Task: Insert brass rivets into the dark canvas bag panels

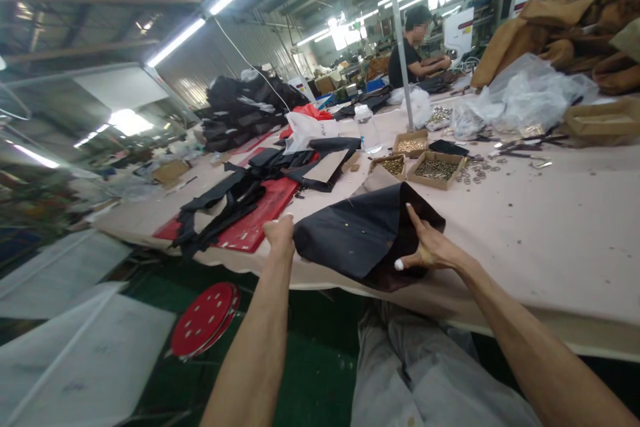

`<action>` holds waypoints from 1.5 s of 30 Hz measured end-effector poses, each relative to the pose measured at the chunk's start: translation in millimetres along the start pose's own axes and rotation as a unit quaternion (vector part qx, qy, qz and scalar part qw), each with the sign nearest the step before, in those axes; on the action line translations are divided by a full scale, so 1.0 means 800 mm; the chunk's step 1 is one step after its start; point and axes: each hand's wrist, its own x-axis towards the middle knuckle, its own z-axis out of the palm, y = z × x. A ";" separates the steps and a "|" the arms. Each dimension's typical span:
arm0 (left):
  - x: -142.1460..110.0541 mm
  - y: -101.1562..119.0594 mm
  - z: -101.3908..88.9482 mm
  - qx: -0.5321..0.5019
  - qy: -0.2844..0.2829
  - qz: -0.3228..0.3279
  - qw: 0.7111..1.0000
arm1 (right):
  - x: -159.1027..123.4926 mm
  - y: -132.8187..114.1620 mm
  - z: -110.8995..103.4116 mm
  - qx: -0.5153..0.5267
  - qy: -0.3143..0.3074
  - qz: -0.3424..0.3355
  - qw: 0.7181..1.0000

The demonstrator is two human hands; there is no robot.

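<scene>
Red stool (205, 320), clear bottle (369, 132), pole (398, 30)

Mid-frame, my left fingers (277, 231) hold the left edge of a black sheet (350, 227); my right fingers (417, 223) spread against its right side.

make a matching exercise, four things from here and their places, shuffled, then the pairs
1. Large curled black leather-like sheet
2. Round red stool with pale spots
3. Clear plastic bottle
4. Flat red board

A. Upright on the pale table, near open cardboard boxes
B. Partly under black pieces
C. Between the left hand and right hand
D. Over green floor, lower than the table

Pairs: 1-C, 2-D, 3-A, 4-B
</scene>
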 end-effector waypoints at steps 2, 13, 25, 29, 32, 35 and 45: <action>-0.028 0.013 0.001 0.103 -0.022 0.170 0.980 | 0.005 0.002 0.000 -0.002 0.007 -0.002 1.000; -0.204 -0.083 0.044 0.420 -0.652 0.474 0.417 | 0.006 0.011 0.007 -0.095 0.035 -0.024 0.995; -0.223 -0.107 0.017 0.409 -0.614 0.596 0.318 | 0.020 0.006 -0.007 -0.030 0.036 0.026 0.999; -0.190 -0.117 0.021 0.485 -0.556 0.584 0.339 | 0.024 0.009 -0.006 -0.018 0.011 0.013 1.000; -0.155 -0.118 0.032 0.558 -0.480 0.550 0.396 | 0.025 0.009 -0.007 -0.006 0.000 0.017 1.000; -0.114 -0.110 0.057 0.598 -0.434 0.486 0.468 | 0.022 0.012 -0.008 0.007 -0.002 0.008 1.000; -0.067 -0.180 0.123 0.363 -0.554 0.363 0.655 | 0.029 0.057 0.015 -0.119 0.051 -0.008 0.992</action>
